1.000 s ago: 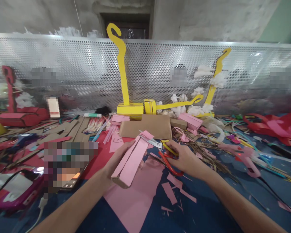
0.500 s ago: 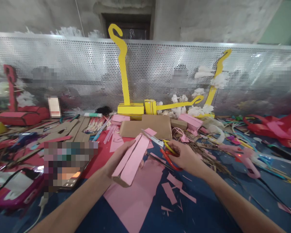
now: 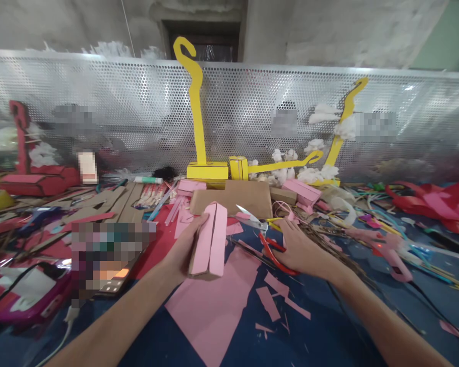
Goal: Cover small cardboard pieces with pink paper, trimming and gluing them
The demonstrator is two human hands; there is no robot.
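Note:
My left hand (image 3: 183, 252) grips a long cardboard block covered in pink paper (image 3: 210, 240), held nearly upright above the table. My right hand (image 3: 300, 250) is closed on red-and-yellow-handled scissors (image 3: 265, 234), whose blades point left toward the block and stand a short way from it. Below both hands lies a large pink paper sheet (image 3: 210, 311) with pink offcuts (image 3: 277, 293) scattered beside it on the blue table top.
A brown cardboard piece (image 3: 233, 199) and yellow hook-shaped cardboard models (image 3: 199, 127) stand behind, against a perforated metal screen (image 3: 99, 102). A phone (image 3: 110, 265) lies at the left. Red and pink paper scraps, sticks and white cotton tufts (image 3: 313, 173) litter the right side.
My left hand has turned the pink block from tilted to nearly upright. My right hand has drawn the scissors away from the block's top and lowered them to the right.

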